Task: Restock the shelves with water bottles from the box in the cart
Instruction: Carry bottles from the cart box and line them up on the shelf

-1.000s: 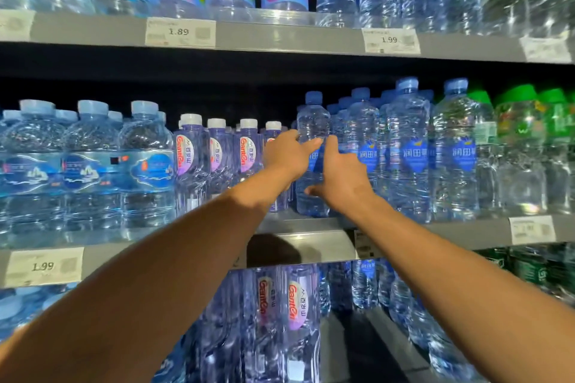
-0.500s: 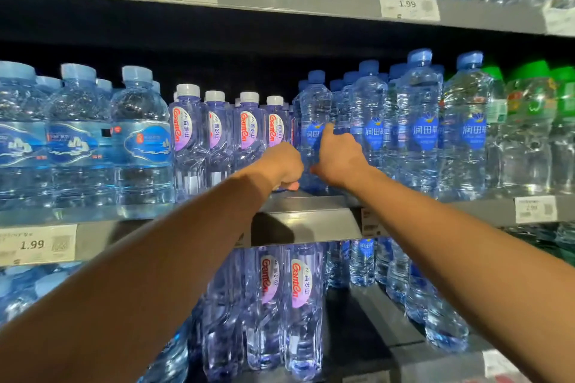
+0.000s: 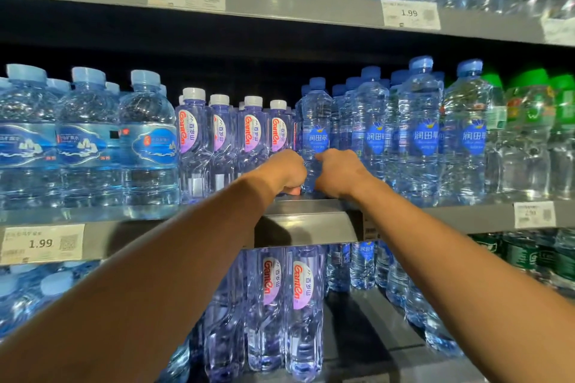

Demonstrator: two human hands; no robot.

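Sliding down the blue-label bottle (image 3: pixel 316 134) is what has been done w/ both hands over the last sec: a sec ago they were spread at label height w/ fingers extended, half a sec ago already lower and curling, and now both are low at frame centre, by the bottle's base. The bottle itself is seen upright on the middle shelf (image 3: pixel 311 221), at the front left end of the blue-cap row, just right of the white-cap Ganten bottles (image 3: pixel 236 137).

Left hand (image 3: pixel 281 172) is curled into a loose fist against the bottle's lower left side, thumb tip pressed near the shelf lip; whether the fingers are clamped round the bottle or only bunched beside it can't be told, since they're hidden behind the knuckles. Right hand (image 3: pixel 337 172) is curled likewise on the lower right side, fingertips not visible.

Judged from this, the bottle has been seated and is being squared up or nudged back into line, so this placement is approx finished. Box and cart aren't in view; more bottles are presumably to be fetched, and a gap is visible on the shelf below at lower right
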